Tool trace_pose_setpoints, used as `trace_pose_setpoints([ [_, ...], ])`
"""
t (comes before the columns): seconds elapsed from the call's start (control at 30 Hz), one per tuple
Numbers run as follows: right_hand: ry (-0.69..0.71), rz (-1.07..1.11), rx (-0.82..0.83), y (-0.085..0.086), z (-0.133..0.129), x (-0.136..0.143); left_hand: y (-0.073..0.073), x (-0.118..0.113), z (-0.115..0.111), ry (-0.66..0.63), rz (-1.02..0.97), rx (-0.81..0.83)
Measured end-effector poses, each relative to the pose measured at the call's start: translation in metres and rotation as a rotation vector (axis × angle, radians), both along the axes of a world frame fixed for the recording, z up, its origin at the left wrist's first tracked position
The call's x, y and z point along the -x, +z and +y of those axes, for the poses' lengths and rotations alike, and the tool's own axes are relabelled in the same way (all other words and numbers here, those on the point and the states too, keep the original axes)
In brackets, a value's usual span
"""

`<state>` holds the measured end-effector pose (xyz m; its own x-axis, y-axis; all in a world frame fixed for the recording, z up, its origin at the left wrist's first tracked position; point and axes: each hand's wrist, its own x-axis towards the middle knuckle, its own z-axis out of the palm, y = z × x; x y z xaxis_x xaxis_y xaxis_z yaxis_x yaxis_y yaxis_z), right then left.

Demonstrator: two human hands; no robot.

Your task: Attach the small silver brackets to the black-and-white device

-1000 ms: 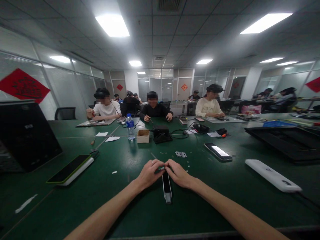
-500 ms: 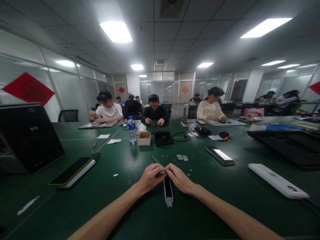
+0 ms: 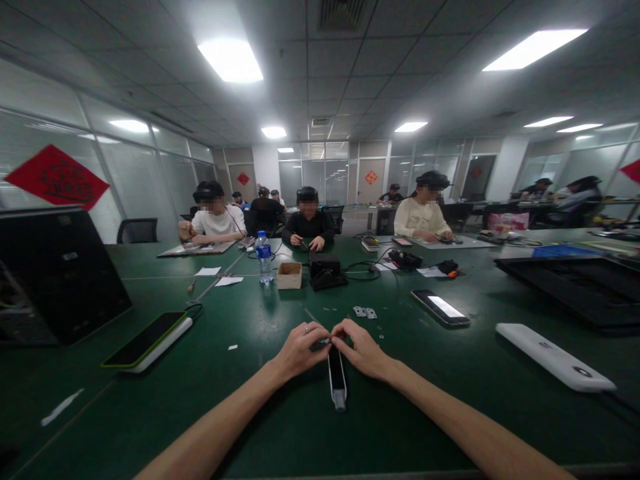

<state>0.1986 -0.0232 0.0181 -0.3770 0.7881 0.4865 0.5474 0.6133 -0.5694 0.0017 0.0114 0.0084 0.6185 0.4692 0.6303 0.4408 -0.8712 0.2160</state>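
Note:
My left hand [image 3: 300, 352], a ring on one finger, pinches a small silvery part [image 3: 324, 341] between thumb and fingertips. Close against it, my right hand [image 3: 364, 351] has its thumb and index finger pressed together at the part's right end; whatever they grip is too small to make out. Just below the fingertips a slim white-edged device with a black face [image 3: 337, 373] and a grey end lies lengthwise on the green table [image 3: 240, 413]. Beyond the right hand lie two silvery metal plates [image 3: 365, 312] and a few tiny rings.
A phone [image 3: 440, 308] and a white power bank [image 3: 555, 358] lie to the right. Leftward are a green-edged phone [image 3: 145, 341] and a black computer case [image 3: 60, 277]. A small box [image 3: 289, 276] and a water bottle [image 3: 264, 258] stand ahead. Several people sit across the table.
The right fingers have bent more and the knuckles have risen slightly, still meeting the left fingertips. The left hand stays nearly in place. The view has shifted very slightly.

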Motion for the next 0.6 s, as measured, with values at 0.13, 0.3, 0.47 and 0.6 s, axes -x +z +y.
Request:
trace_pose_setpoints([
  [0.13, -0.051, -0.172, -0.077, 0.004, 0.007, -0.016, 0.003, 0.008, 0.008, 0.056, 0.12, 0.012],
  [0.3, -0.07, -0.353, -0.111, 0.005, 0.015, -0.036, 0.005, 0.015, 0.016, 0.127, 0.249, 0.145],
  [0.47, -0.045, -0.432, -0.085, 0.003, 0.016, -0.039, 0.003, 0.012, 0.016, 0.139, 0.277, 0.222],
  [0.6, -0.015, -0.435, -0.069, 0.0, 0.015, -0.035, 0.001, 0.011, 0.016, 0.133, 0.257, 0.237],
])
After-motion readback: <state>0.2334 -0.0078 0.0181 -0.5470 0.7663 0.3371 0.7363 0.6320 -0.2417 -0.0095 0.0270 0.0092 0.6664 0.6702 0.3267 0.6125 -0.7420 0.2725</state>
